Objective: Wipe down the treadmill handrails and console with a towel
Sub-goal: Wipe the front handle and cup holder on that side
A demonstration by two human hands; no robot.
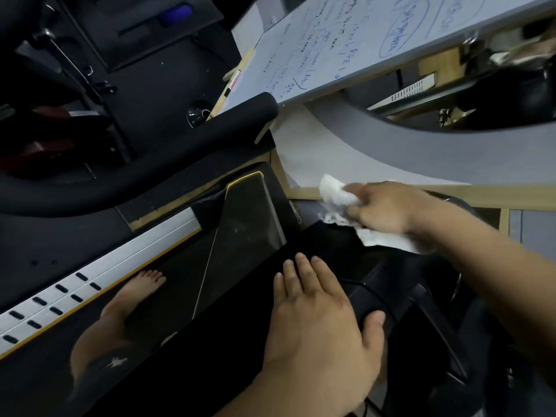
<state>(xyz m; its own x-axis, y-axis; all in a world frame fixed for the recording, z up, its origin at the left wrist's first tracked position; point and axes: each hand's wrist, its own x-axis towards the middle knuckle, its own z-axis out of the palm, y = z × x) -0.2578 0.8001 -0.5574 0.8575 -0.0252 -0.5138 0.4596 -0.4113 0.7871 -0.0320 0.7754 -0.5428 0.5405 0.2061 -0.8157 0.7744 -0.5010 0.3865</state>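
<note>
Dim indoor light with a bluish cast; the black treadmill parts sink into near-featureless shadow. The whiteboard [346, 46] is brightest. Wide-angle bending curves the edges, and the right hand [388, 209] shows motion blur.

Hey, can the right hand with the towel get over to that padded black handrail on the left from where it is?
Probably yes: the right hand grips the towel, with nothing visibly between it and the handrail.

Blue handwriting on the whiteboard [346, 40] is illegible.
</note>
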